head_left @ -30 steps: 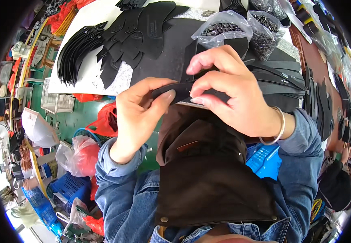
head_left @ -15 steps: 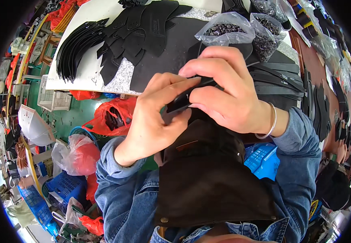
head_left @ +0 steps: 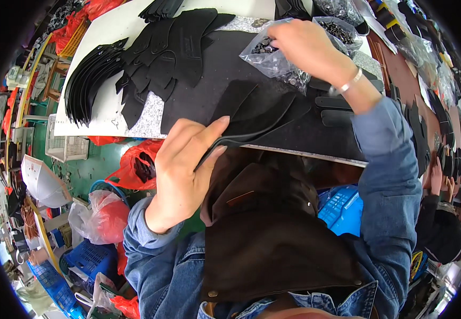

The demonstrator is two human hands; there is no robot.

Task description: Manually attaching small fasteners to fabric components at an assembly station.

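Note:
Between its thumb and fingers my left hand point(head_left: 180, 162) pinches a black leather-like piece point(head_left: 262, 119), whose layered flaps fan out over the table's near edge. My right hand point(head_left: 310, 50) is at the mouth of a clear plastic bag point(head_left: 262, 61) with small dark round parts in it. The fingers of that hand are drawn together and their tips dip into the bag, so whatever they pinch is hidden. A second clear bag point(head_left: 342, 32) of small dark parts stands just beyond the right hand.
On the white table point(head_left: 89, 117) lie a fan of curved black strips point(head_left: 89, 82), a pile of black cut pieces point(head_left: 180, 48) and a black mat point(head_left: 222, 58). Black straps point(head_left: 337, 101) lie at the right. A blue basket point(head_left: 342, 210) is below the table; a co-worker point(head_left: 443, 228) is at far right.
My right hand has left the black piece and moved up and away to the bag of small parts. My left hand keeps hold of the piece, which now shows spread open.

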